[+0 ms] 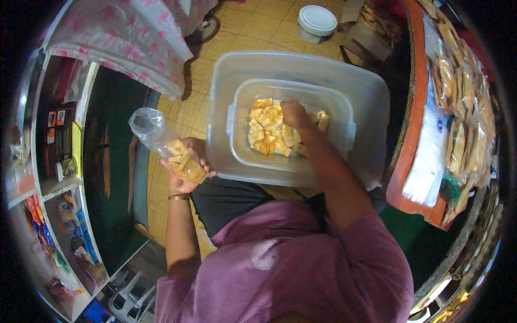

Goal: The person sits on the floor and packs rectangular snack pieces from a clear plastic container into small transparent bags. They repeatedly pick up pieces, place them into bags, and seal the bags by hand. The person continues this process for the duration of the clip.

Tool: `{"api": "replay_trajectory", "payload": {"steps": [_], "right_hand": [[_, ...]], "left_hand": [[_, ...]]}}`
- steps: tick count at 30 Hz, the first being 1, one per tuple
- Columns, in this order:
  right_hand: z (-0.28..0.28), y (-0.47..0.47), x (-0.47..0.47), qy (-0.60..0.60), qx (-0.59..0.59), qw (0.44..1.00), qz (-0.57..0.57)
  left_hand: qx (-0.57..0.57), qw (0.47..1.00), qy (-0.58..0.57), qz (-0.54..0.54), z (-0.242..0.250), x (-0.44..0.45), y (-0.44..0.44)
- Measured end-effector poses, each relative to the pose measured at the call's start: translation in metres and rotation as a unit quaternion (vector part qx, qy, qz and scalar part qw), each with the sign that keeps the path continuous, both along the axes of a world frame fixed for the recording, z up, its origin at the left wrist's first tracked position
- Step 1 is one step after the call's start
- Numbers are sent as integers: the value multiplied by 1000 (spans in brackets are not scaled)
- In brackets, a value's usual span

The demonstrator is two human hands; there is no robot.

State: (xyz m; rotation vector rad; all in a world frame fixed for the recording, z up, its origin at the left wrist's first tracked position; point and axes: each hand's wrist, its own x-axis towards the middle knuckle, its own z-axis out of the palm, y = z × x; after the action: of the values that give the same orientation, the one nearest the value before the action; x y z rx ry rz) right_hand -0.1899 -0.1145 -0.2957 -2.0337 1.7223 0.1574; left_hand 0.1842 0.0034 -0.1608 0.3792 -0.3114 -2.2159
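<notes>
My left hand [180,180] holds a clear plastic bag [147,124] from below. Flat golden, fried-looking snack pieces [185,164] fill its lower part, while the open mouth tilts up and away to the left. Over the large translucent plastic bin [238,64], my right hand [294,114] reaches in with fingers curled down at the loose golden snack pieces [268,127]. Whether a piece is between those fingers is hidden. The loose pieces lie inside a smaller rounded rim [291,86] within the bin.
To the right, an orange-edged table [404,177] bears a stack of clear plastic bags [424,169] and several filled snack packets [460,105]. A white lidded bucket [317,20] and a cardboard box [369,40] stand beyond the bin. White shelving [87,93] runs along the left.
</notes>
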Motion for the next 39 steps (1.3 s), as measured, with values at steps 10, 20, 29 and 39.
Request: {"api": "replay_trajectory", "payload": {"steps": [10,20,29,39], "right_hand": [[-11,-7,25,-135,-35,981,-135],[-20,-9,26,-118,-22,988,-95],[-6,17,45,-137,-102,984,55],[-2,2,-22,-2,-37,999,-29]], "left_hand": [[-17,999,21,-18,-3,-2,-3],[-32,999,15,-25,-1,-5,-5],[-18,1000,2,-17,5,-7,-5],[-29,999,26,-24,-4,-5,-4]]}}
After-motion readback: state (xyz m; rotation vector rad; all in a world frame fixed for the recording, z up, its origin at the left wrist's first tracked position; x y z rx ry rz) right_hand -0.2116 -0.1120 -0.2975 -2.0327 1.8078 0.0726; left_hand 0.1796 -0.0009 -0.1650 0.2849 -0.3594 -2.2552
